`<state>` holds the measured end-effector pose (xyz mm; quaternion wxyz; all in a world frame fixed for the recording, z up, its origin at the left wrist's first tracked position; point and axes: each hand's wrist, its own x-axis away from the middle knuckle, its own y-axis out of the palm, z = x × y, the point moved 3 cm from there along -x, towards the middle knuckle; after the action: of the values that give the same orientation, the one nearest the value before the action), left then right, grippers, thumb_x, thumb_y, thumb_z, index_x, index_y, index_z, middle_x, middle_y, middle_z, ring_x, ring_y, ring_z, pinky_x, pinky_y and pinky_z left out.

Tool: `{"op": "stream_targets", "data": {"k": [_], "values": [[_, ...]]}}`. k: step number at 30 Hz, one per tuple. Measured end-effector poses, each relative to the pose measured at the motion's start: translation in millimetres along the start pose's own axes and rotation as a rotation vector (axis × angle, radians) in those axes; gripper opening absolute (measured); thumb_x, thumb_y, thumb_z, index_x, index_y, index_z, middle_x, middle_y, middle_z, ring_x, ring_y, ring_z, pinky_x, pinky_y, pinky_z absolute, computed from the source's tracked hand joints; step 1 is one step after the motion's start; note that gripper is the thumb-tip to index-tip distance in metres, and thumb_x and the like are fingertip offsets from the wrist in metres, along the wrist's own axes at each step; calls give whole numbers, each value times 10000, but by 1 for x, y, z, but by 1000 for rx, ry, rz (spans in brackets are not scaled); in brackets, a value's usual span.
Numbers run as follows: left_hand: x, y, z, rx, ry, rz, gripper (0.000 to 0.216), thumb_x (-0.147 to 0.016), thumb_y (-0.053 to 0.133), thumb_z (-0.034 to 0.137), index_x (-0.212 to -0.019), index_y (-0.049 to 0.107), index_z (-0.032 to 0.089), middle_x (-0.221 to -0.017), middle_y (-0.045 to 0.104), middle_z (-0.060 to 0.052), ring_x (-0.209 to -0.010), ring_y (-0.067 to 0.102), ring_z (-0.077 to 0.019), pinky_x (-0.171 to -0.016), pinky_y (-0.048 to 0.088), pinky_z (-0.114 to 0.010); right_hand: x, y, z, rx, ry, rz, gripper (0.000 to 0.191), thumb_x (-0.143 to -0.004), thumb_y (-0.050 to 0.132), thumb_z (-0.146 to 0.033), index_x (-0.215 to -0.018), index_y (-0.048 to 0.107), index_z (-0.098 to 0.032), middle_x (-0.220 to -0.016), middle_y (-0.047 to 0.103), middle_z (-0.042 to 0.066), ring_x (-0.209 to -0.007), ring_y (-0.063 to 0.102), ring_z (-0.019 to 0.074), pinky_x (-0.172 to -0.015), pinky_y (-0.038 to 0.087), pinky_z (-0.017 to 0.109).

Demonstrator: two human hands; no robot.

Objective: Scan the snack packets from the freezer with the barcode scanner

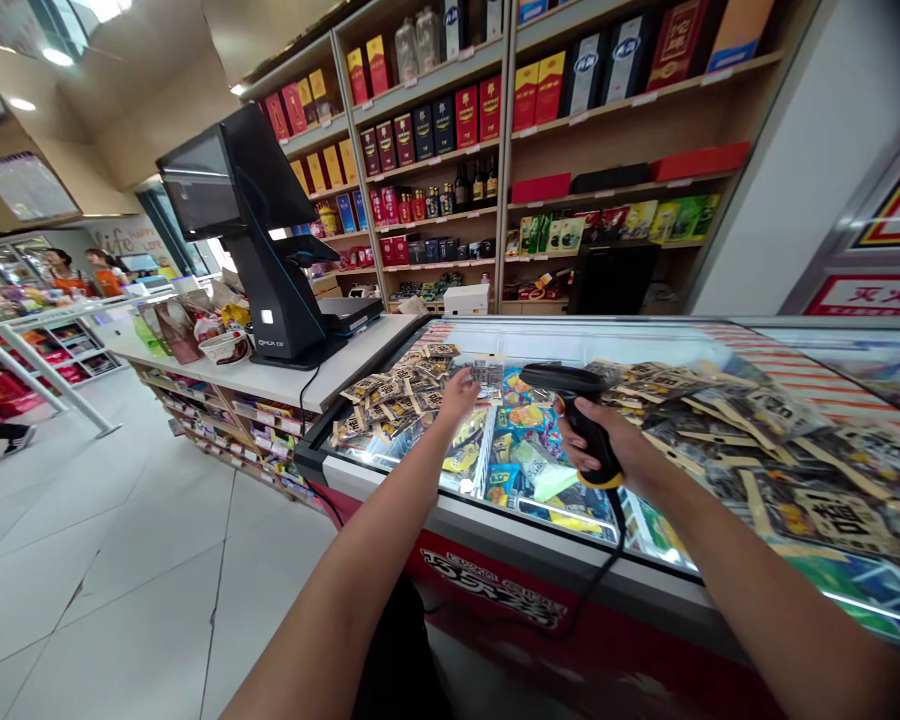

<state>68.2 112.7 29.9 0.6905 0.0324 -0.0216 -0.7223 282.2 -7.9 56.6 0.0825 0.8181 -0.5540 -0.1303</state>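
My right hand is wrapped round the grip of a black and yellow handheld barcode scanner, its head pointing left. A black cable runs down from the scanner's handle. To the left, my left hand pinches the edge of a small snack packet, its printed back facing up. Beside that hand a pile of similar snack packets lies on the freezer's glass top. A larger pile of snack packets spreads over the glass to the right of the scanner.
Under the glass, the chest freezer holds colourful frozen goods. At left, a checkout screen stands on a white counter with a bowl. Shelves of boxed bottles line the back. Far left, people wear orange.
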Motion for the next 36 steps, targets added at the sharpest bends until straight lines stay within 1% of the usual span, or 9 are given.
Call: {"op": "stream_targets", "data": {"k": [6,11,15,18,22,26,29,31,36], "values": [[-4,0,-4,-37,1,8,616,-1030,664,203,-1630,527,177,-1341,712,-151,-925,773,-195,-922,692,-389,1,-3,-1,-42,12,13,406,-907,767,-613,-989,607,-248,-607,477,-62,-385,336,89,-413,349,258],[-8,18,-4,-90,56,33,567,-1039,689,294,-1580,560,182,-1164,759,-106,-921,762,-207,-853,713,-425,19,-10,-30,-234,-123,94,347,-887,764,-541,-1020,610,-260,-610,416,-79,-392,281,81,-408,347,256],[-12,63,5,-149,104,-92,541,-1053,652,271,-1575,543,180,-1398,691,-157,-1027,757,-224,-810,708,-377,37,-31,-49,-551,-292,116,295,-895,765,-476,-1047,614,-274,-569,417,-114,-361,203,64,-383,325,231],[-17,109,15,-223,133,-218,525,-1059,634,271,-1567,544,176,-1563,590,-191,-1045,767,-240,-783,687,-341,44,-48,-51,-783,-402,-36,282,-898,774,-445,-1069,616,-285,-547,468,-136,-334,275,57,-377,334,210],[-26,169,26,-408,216,-303,517,-1089,577,313,-1582,522,166,-1500,651,-203,-1020,789,-265,-803,656,-344,45,-60,-47,-936,-442,-238,273,-901,779,-360,-1110,619,-287,-574,514,-139,-373,422,47,-428,395,185],[-30,202,29,-556,277,-351,441,-1041,626,254,-1472,624,161,-1409,725,-188,-1217,741,-325,-1027,580,-393,43,-61,-46,-938,-444,-231,269,-911,770,-348,-1129,622,-295,-587,531,-136,-380,443,52,-440,415,196],[-28,202,25,-775,410,-367,383,-1031,618,302,-1378,689,155,-1428,716,-203,-1430,601,-372,-1196,449,-450,42,-59,-45,-931,-432,-206,283,-908,774,-360,-1134,618,-291,-581,524,-142,-376,433,49,-444,411,193],[-23,192,21,-974,536,-356,431,-1069,533,364,-1413,671,146,-1490,677,-211,-1487,542,-367,-1246,390,-471,41,-58,-45,-932,-417,-195,275,-913,767,-358,-1132,616,-289,-579,528,-139,-377,428,52,-443,402,195],[0,132,11,-1210,598,-297,489,-1080,469,387,-1498,620,183,-1627,563,-171,-1513,481,-352,-1239,401,-487,40,-58,-44,-1009,-343,-280,273,-931,699,-354,-1173,603,-272,-609,515,-109,-418,429,68,-474,401,209]]}}
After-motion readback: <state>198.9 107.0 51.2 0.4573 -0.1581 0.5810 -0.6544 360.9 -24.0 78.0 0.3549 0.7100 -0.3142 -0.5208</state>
